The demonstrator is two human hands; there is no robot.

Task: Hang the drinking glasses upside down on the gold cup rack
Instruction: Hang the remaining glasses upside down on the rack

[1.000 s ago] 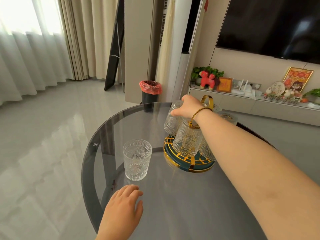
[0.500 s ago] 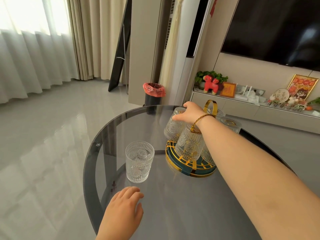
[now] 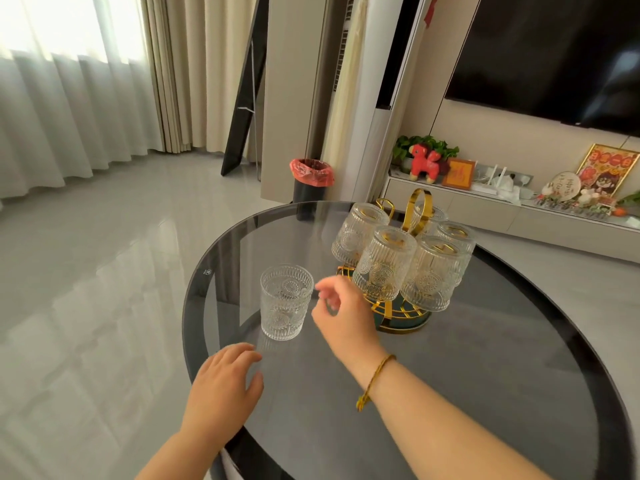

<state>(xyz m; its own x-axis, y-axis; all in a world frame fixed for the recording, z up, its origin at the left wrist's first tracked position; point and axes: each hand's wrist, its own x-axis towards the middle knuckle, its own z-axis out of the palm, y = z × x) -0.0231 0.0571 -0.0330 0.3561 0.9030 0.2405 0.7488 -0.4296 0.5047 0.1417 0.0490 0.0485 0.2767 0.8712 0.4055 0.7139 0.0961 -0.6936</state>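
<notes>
so the right hand [image 3: 341,315] had left the gold cup rack [image 3: 398,315] where five glasses hung upside down, and was now empty, fingers loosely apart beside the last upright glass [image 3: 285,302] on the table [image 3: 485,375], left hand [image 3: 225,386] flat and empty

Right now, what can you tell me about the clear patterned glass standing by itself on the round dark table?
The clear embossed drinking glass is a short tumbler of pressed glass, with vertical ribs and round medallion motifs on its wall. It stands upright, mouth up, and looks empty, on the round dark glass table, left of the gold cup rack. The right hand is close beside its rim with fingers curled; whether they touch is unclear. The left hand rests on the table in front of it, apart.
</notes>
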